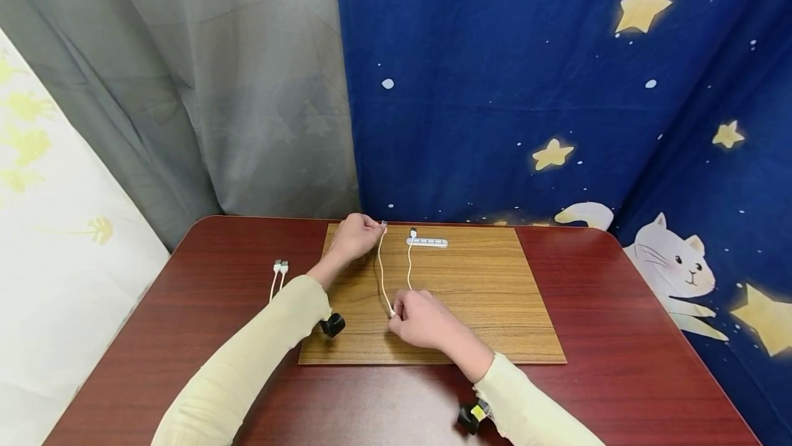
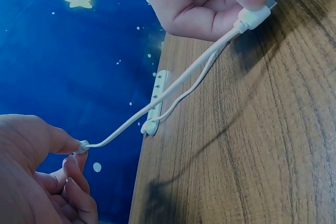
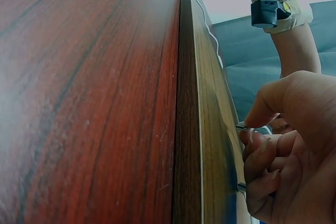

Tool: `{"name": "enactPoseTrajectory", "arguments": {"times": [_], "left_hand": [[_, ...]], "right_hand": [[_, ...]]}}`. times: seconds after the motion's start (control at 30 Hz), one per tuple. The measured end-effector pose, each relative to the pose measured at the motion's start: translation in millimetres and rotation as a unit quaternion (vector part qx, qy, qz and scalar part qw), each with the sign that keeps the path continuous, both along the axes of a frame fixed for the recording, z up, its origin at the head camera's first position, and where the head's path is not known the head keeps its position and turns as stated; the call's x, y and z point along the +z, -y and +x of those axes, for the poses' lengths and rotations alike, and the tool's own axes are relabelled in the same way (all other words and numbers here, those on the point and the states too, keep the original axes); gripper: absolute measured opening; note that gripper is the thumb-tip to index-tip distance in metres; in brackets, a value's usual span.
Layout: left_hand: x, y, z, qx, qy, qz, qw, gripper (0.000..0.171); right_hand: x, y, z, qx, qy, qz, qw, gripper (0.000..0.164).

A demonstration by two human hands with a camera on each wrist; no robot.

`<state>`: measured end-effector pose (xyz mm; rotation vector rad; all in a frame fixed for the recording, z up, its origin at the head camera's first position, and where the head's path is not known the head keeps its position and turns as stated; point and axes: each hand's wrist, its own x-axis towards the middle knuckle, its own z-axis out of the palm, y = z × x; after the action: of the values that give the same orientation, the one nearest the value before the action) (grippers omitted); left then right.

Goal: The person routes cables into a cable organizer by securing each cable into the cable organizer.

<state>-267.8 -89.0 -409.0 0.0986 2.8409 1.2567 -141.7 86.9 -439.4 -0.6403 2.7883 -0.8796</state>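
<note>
Near the board's far edge, my left hand pinches one end of a white USB cable. My right hand holds the cable's other connector between thumb and finger, lower on the board. In the left wrist view the cable spans the gap between both hands, raised off the wood. A metal connector tip pokes out of the right fingers in the right wrist view. Beside the left hand lies a white cable clip strip, with a second white cable across its left end. That cable's lower part is hidden by the right hand.
The wood-grain board lies on a dark red table. Left of the board are two more white USB plugs, their cables partly behind the left sleeve. Grey curtains and blue star curtains hang behind the table.
</note>
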Motion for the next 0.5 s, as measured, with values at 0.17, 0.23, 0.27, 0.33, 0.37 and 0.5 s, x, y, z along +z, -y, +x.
{"name": "enactPoseTrajectory", "arguments": {"times": [0.17,0.23,0.27,0.33,0.37,0.5], "left_hand": [[-0.1,-5,-1.8,0.0,0.001,0.005,1.0,0.025],[0.0,-7,-2.5,-0.002,0.0,0.004,1.0,0.025],[-0.1,-7,-3.1,-0.003,-0.001,0.002,1.0,0.025],[-0.1,-9,-4.0,-0.006,-0.003,0.003,1.0,0.025],[0.1,-10,-4.5,-0.006,-0.003,0.003,1.0,0.025],[2.2,-13,-6.3,-0.003,-0.008,0.01,0.9999,0.026]], "right_hand": [[-1.0,-2,-0.5,-0.002,0.0,-0.002,1.0,0.015],[-1.6,-3,-0.6,-0.002,-0.003,-0.004,1.0,0.015],[-1.5,-4,-0.8,-0.002,-0.005,-0.003,1.0,0.015],[-1.4,-5,-1.1,-0.002,-0.009,-0.003,1.0,0.015],[-1.1,-5,-1.3,-0.002,-0.011,-0.003,1.0,0.014],[-0.3,-8,-3.2,-0.004,-0.014,-0.001,1.0,0.013]]}}
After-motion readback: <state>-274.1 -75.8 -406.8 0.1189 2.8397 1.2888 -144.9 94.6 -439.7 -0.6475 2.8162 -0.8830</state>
